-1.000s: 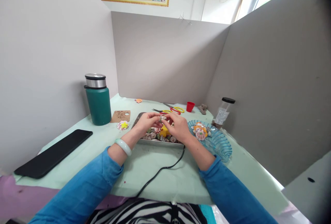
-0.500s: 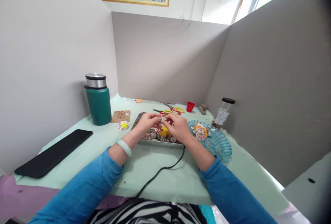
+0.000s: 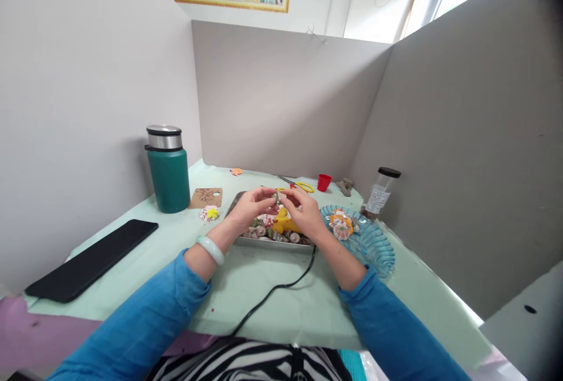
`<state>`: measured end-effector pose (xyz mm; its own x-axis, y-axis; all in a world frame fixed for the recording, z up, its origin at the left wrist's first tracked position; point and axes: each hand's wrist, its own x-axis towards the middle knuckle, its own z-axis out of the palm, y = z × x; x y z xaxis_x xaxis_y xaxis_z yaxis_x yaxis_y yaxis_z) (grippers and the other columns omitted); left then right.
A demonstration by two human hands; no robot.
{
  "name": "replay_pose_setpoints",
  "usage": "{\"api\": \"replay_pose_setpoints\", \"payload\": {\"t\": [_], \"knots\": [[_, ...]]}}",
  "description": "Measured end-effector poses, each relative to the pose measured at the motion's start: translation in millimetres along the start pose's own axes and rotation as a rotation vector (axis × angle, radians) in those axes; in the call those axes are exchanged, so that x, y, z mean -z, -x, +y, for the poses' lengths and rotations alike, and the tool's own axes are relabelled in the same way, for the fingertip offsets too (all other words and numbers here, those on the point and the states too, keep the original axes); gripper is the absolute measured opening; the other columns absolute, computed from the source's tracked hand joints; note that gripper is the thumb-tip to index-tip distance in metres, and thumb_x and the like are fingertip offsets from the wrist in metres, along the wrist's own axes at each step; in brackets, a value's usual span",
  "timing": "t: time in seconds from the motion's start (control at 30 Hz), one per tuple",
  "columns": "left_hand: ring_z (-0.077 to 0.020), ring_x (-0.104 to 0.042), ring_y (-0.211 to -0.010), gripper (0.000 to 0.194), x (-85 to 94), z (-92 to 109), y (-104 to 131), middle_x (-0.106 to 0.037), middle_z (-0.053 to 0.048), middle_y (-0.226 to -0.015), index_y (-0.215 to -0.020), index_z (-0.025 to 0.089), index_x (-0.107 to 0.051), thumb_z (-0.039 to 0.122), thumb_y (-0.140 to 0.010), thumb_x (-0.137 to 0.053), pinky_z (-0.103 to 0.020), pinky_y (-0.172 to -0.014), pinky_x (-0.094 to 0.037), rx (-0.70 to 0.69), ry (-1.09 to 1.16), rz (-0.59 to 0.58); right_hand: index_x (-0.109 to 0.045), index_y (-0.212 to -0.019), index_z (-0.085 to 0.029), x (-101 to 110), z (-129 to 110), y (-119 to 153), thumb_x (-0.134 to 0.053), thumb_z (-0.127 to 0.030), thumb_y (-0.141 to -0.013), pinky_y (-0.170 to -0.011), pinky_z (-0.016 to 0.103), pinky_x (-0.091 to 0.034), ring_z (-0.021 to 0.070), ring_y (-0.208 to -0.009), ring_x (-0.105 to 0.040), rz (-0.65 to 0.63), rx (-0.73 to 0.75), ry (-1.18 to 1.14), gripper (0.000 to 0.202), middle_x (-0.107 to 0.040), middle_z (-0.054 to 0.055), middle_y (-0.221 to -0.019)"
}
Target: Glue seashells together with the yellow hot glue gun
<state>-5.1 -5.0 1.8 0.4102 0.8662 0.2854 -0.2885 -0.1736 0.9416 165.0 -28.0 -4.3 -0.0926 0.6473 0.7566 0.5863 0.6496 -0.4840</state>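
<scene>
Over the metal tray (image 3: 272, 244), my left hand (image 3: 253, 208) and my right hand (image 3: 303, 211) nearly meet at their fingertips. Between them they pinch a small greyish shell-like piece (image 3: 277, 198), too small to make out fully. Fingers and thumbs of both hands are bent around it. Beneath, the tray holds a yellow starfish-shaped piece (image 3: 284, 221), a red-speckled white shell (image 3: 266, 220) and several small shells and stones. A pale bangle (image 3: 211, 250) circles my left wrist. My hands partly cover the tray's far side.
To the right lies a blue ribbed plate (image 3: 373, 249) bearing decorated shells (image 3: 342, 225). Behind are scissors (image 3: 303, 186), a red cup (image 3: 324, 182) and a jar (image 3: 379, 193). At left stand a green bottle (image 3: 168, 176) and a black slab (image 3: 92, 261). A black cable (image 3: 272, 290) crosses the front.
My fingers have shifted slightly on the small piece, the right hand opening its grip a little and baring more of the yellow piece below. The other things stay put.
</scene>
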Motion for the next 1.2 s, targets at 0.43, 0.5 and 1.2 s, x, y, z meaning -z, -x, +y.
{"api": "replay_pose_setpoints", "payload": {"t": [0.43, 0.5, 1.2], "knots": [[-0.015, -0.063, -0.068, 0.033, 3.2, -6.5, -3.4, -0.065, -0.002, -0.075, -0.093, 0.014, -0.059, 0.025, -0.066, -0.073, -0.031, -0.069, -0.051, -0.087, -0.323, 0.053, -0.059, -0.073, -0.02, -0.9, 0.0, 0.2, -0.054, -0.026, -0.086, -0.076, 0.031, -0.044, 0.0182, -0.081, -0.057, 0.005, 0.104, 0.145, 0.015, -0.061, 0.003, -0.078], [-0.0149, -0.063, -0.068, 0.03, 3.6, -8.2, -4.4, -0.065, -0.003, -0.079, -0.091, 0.015, -0.058, 0.024, -0.066, -0.072, -0.03, -0.067, -0.051, -0.106, -0.367, 0.057, -0.058, -0.072, -0.02, -1.1, 1.4, -0.4, -0.053, -0.024, -0.086, -0.075, 0.031, -0.043, 0.0182, -0.079, -0.056, 0.013, 0.105, 0.165, 0.016, -0.061, 0.003, -0.077], [-0.0108, -0.06, -0.065, 0.042, -0.2, -2.5, -0.9, -0.063, -0.006, -0.093, -0.103, 0.012, -0.056, 0.032, -0.069, -0.072, -0.027, -0.06, -0.052, -0.066, -0.317, -0.031, -0.061, -0.086, -0.02, -1.6, 2.3, 2.1, -0.051, -0.021, -0.086, -0.072, 0.03, -0.042, 0.0183, -0.077, -0.057, -0.014, 0.153, 0.15, 0.01, -0.064, 0.004, -0.081]]}}
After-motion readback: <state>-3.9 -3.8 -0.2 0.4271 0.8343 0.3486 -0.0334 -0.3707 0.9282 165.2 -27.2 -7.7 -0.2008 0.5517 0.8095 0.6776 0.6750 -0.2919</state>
